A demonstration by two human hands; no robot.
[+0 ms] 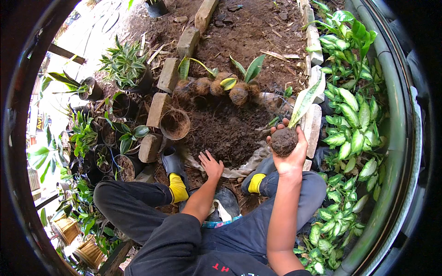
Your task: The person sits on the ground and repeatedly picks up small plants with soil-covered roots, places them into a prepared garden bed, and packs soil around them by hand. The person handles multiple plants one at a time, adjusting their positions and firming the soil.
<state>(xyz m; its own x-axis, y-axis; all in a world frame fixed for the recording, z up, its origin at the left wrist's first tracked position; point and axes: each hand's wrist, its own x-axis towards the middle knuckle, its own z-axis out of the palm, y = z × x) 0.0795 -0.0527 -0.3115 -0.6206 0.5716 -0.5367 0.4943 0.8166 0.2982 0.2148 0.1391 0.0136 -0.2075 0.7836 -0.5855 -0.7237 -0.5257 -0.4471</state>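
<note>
In my right hand [288, 148] rests a round ball of dark soil and roots [284, 141], with one upright variegated snake plant leaf [307, 100] rising from it. My left hand [211, 165] lies palm down with fingers spread at the near edge of a heap of dark loose soil [221, 138], which sits on a pale plastic sheet [250, 160]. Beyond the soil is a row of fibre-wrapped root balls [217, 86], several with snake plant leaves [255, 69]. A round pot lined with coconut fibre [175, 124] is at the soil's left side.
Concrete blocks [168, 75] edge the bed on the left, and pale blocks [312, 131] on the right. Potted plants [133, 74] crowd the left. Leafy variegated plants [355, 127] grow along the right beside a green pole [397, 138]. My shoes [172, 162] flank the sheet.
</note>
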